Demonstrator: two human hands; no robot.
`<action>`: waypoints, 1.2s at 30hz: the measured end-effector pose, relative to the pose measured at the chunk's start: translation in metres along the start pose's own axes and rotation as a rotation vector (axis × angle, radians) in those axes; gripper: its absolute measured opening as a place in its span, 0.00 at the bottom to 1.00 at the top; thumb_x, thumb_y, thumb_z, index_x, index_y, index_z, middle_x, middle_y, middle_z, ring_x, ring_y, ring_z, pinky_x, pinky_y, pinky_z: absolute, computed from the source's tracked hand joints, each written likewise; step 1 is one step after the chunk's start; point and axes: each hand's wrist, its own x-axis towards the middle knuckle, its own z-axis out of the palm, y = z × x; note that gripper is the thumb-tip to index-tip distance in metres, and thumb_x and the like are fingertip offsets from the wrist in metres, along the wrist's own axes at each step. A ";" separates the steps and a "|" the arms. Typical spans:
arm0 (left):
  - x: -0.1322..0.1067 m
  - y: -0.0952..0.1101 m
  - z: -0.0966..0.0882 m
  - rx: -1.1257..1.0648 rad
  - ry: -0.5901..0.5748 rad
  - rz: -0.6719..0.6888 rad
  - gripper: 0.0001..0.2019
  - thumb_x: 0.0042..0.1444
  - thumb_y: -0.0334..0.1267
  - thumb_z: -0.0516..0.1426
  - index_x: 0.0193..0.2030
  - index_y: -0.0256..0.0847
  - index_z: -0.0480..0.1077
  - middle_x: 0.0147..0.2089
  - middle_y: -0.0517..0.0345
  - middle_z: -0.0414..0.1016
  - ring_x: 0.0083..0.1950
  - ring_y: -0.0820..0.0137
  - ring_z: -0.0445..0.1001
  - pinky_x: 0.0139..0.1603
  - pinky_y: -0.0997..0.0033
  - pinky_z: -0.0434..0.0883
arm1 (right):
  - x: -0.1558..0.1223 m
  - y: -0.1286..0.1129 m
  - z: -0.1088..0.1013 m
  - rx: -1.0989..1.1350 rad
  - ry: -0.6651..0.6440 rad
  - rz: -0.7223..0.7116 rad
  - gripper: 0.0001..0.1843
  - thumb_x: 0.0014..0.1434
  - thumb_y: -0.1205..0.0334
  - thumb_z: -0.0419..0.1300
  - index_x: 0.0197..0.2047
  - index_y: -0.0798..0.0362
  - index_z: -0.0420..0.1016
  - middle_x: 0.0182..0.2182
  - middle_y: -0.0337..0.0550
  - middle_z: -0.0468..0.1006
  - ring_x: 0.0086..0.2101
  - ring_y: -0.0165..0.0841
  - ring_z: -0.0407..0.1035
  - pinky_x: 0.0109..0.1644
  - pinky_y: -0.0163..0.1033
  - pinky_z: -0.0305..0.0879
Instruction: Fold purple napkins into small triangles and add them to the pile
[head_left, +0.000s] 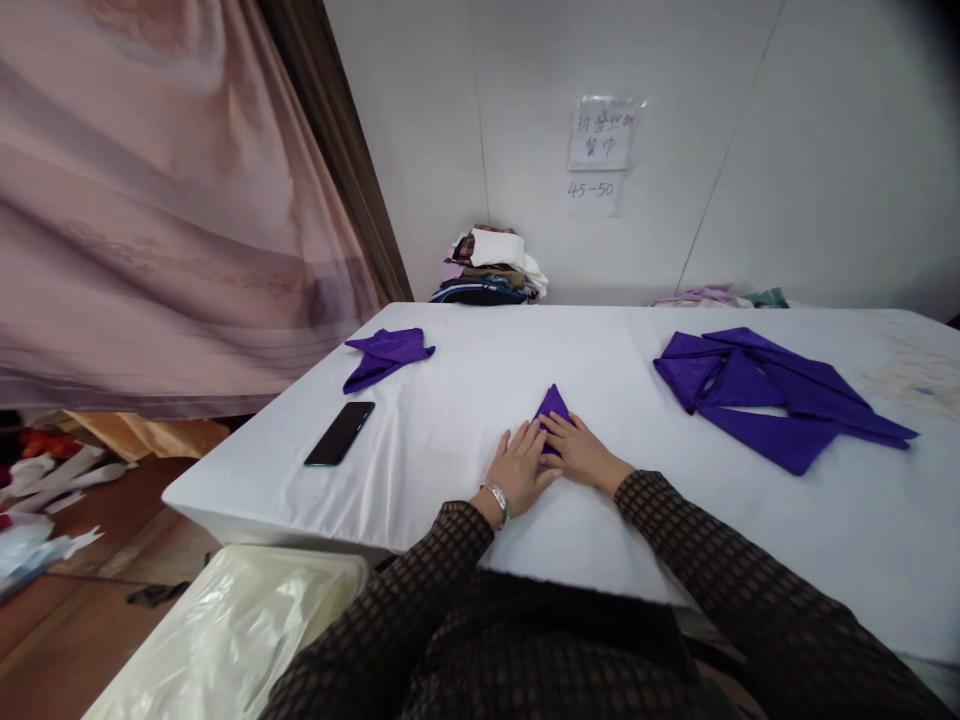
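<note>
- The small purple cloth (553,400) lay on the white table (465,370) straight in front of you, its pointed tip facing away from your body.
- Your left hand (517,468) rested flat over its left side, fingers stretched out and close together; your right hand (581,452) lay over its right side, fingers straight and slightly spread. Neither looked to be pinching anything.
- The part you left showing made a neat point, so some folding was probably done, and you seemed to be pressing it flat. Which folds remained could not be judged.
- Beyond your hands, a crumpled purple cloth (390,346) lay to your left, near a dark phone (340,433), and loose purple fabric (810,385) sprawled to your right. Neither looked neatly finished; whether you had more to do with them was unclear.
- Your hands hid the near part of the small cloth, along with its layers and lower edge.
- Overlaps in the right-hand fabric kept you from telling whether it was one piece or several.
- Farther out, the table edge cut off the bottom of the textile pile (491,268) by the wall, and pale marks at the table's right end were hard to make out.
</note>
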 end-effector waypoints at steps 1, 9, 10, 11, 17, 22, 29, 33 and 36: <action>0.001 0.000 0.004 0.000 -0.037 -0.021 0.32 0.59 0.54 0.48 0.66 0.37 0.51 0.70 0.44 0.48 0.71 0.58 0.44 0.67 0.47 0.46 | 0.000 0.000 -0.001 0.024 -0.004 0.005 0.31 0.64 0.46 0.46 0.64 0.54 0.59 0.64 0.53 0.56 0.63 0.46 0.47 0.64 0.56 0.40; 0.001 -0.005 0.015 0.040 -0.087 -0.090 0.39 0.57 0.61 0.45 0.67 0.35 0.50 0.70 0.42 0.46 0.71 0.55 0.43 0.67 0.48 0.44 | 0.012 0.020 -0.015 0.121 0.025 0.130 0.32 0.65 0.46 0.40 0.65 0.56 0.55 0.65 0.54 0.52 0.65 0.41 0.42 0.65 0.55 0.40; 0.001 -0.004 0.015 0.046 -0.090 -0.091 0.38 0.57 0.61 0.45 0.67 0.35 0.50 0.70 0.42 0.46 0.71 0.55 0.43 0.67 0.48 0.44 | 0.016 0.024 -0.017 0.103 0.017 0.123 0.32 0.65 0.45 0.40 0.65 0.56 0.56 0.65 0.54 0.52 0.65 0.42 0.42 0.64 0.56 0.40; 0.001 -0.004 0.014 0.051 -0.093 -0.094 0.38 0.57 0.61 0.45 0.67 0.36 0.51 0.70 0.42 0.46 0.71 0.55 0.43 0.67 0.48 0.44 | 0.020 0.027 -0.018 0.090 0.007 0.115 0.33 0.65 0.44 0.40 0.65 0.55 0.57 0.65 0.53 0.53 0.65 0.42 0.42 0.64 0.56 0.40; 0.001 -0.003 0.013 0.061 -0.102 -0.099 0.39 0.57 0.62 0.43 0.67 0.34 0.51 0.70 0.42 0.46 0.70 0.55 0.44 0.67 0.48 0.44 | 0.038 0.039 -0.016 0.115 -0.051 0.155 0.33 0.65 0.42 0.39 0.64 0.54 0.59 0.64 0.52 0.55 0.64 0.43 0.45 0.63 0.58 0.41; 0.002 -0.003 0.014 0.058 -0.091 -0.098 0.39 0.57 0.62 0.43 0.66 0.33 0.51 0.70 0.41 0.46 0.70 0.54 0.44 0.67 0.48 0.45 | 0.036 0.042 -0.010 0.165 -0.044 0.178 0.33 0.65 0.43 0.39 0.65 0.52 0.56 0.66 0.49 0.52 0.64 0.42 0.44 0.64 0.57 0.39; 0.003 -0.004 0.014 0.094 -0.077 -0.119 0.26 0.63 0.46 0.42 0.65 0.39 0.55 0.69 0.48 0.51 0.70 0.59 0.48 0.67 0.49 0.49 | 0.037 0.039 -0.014 0.113 -0.041 0.193 0.28 0.66 0.47 0.41 0.62 0.50 0.60 0.64 0.49 0.56 0.63 0.42 0.48 0.62 0.58 0.43; 0.011 -0.021 0.003 0.199 -0.069 -0.066 0.23 0.61 0.38 0.43 0.63 0.43 0.59 0.68 0.54 0.56 0.70 0.60 0.48 0.67 0.44 0.45 | 0.033 0.033 -0.021 0.062 -0.041 0.257 0.26 0.65 0.47 0.43 0.59 0.51 0.65 0.62 0.50 0.61 0.62 0.44 0.50 0.61 0.58 0.43; 0.020 -0.047 -0.011 0.273 -0.085 -0.032 0.24 0.58 0.32 0.45 0.62 0.44 0.61 0.67 0.56 0.57 0.70 0.58 0.45 0.67 0.41 0.42 | 0.025 0.028 -0.025 0.002 -0.006 0.247 0.24 0.66 0.47 0.43 0.53 0.50 0.71 0.56 0.50 0.68 0.59 0.44 0.54 0.60 0.58 0.43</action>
